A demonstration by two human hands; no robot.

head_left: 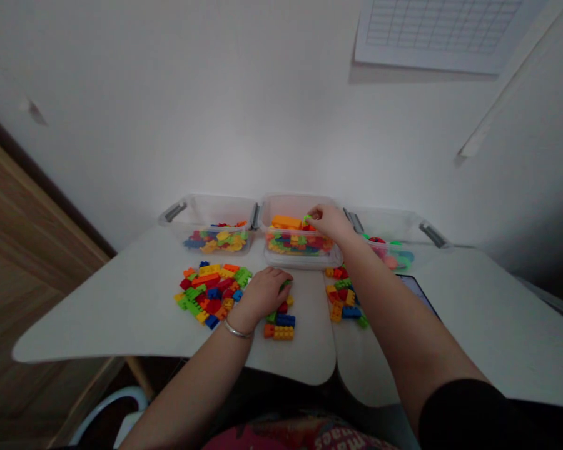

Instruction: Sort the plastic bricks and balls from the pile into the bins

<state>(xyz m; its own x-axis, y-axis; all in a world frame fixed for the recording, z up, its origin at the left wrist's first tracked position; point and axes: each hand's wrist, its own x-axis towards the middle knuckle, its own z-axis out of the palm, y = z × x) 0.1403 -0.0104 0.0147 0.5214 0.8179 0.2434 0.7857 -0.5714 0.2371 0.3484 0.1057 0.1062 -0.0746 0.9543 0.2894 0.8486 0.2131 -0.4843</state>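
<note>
My right hand [332,222] reaches over the middle clear box [301,264], pinching a small light green building block [306,218] above the pieces inside. An orange block [286,222] lies on top of the mixed blocks in that box. On the table, my left hand [265,291] curls its fingers round a green building block [285,285], mostly hidden by them. Just below it are a blue block [286,320] and a yellow block [283,333]. A pile of mixed blocks [213,306] spreads left of this hand.
The left box [218,209] holds colourful pieces, and the right box [394,219] holds rounder ones. More blocks [350,312] lie partly under my right forearm, near a phone or tablet [420,292]. A gap splits the white table [304,359] at the front; a wall stands behind.
</note>
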